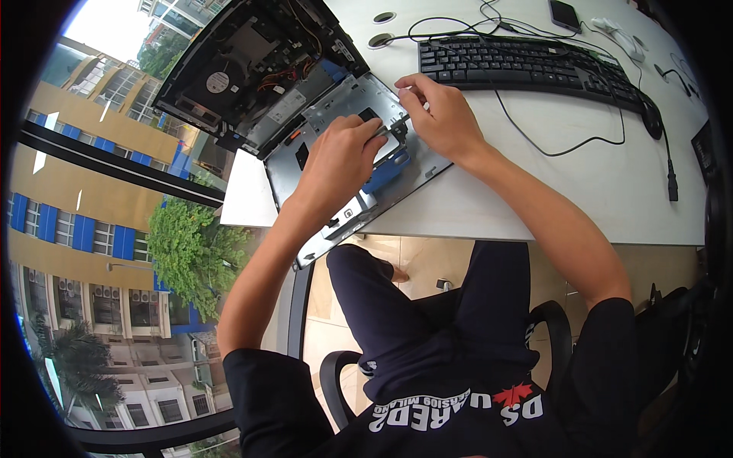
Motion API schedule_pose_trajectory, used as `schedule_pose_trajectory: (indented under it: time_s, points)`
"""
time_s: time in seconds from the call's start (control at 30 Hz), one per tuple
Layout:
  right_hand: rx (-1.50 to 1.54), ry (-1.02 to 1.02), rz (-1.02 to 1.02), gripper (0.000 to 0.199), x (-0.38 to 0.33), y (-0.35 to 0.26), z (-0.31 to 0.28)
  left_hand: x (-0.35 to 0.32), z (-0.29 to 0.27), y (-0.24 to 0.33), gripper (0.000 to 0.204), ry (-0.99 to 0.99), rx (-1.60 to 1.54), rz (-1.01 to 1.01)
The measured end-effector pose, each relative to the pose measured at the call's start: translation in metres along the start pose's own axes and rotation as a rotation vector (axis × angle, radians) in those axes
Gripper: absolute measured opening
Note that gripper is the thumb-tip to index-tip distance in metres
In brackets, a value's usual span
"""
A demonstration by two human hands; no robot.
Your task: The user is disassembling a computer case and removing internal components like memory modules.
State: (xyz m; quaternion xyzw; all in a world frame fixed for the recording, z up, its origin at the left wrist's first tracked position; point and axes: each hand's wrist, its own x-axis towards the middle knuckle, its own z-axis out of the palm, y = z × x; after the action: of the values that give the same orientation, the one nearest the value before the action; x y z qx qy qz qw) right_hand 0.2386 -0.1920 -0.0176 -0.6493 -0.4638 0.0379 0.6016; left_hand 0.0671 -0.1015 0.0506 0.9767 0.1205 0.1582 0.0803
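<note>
A desktop computer case stands open on the desk, its dark half (252, 72) tipped up and its silver metal half (286, 179) lying flat near the desk's left front corner. My left hand (340, 156) reaches over the flat half. Its fingers are closed at a silver drive in a blue plastic caddy (389, 169); the palm side is hidden. At the case's right edge is my right hand (443, 118), with thumb and forefinger bent together beside the metal rim. Whatever lies between those fingertips is too small to make out.
Behind my right hand lies a black keyboard (527, 62) with loose cables across it. A black mouse (650, 118), a cable plug (673, 187) and a phone (565, 15) are on the white desk (550, 191). A window (84, 191) stands on the left.
</note>
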Motion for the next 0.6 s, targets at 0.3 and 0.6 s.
schedule_pose_trajectory:
  time_s: [0.3, 0.6]
  points:
    - [-0.057, 0.044, -0.010, 0.029, 0.0025, 0.0041, -0.0014, 0.0052, 0.0073, 0.0020, 0.027, -0.001, 0.042, 0.040]
    - [-0.039, 0.012, 0.004, 0.031, 0.0020, 0.0032, 0.0011, 0.0081, 0.0023, -0.0025, 0.030, -0.047, -0.031, 0.028]
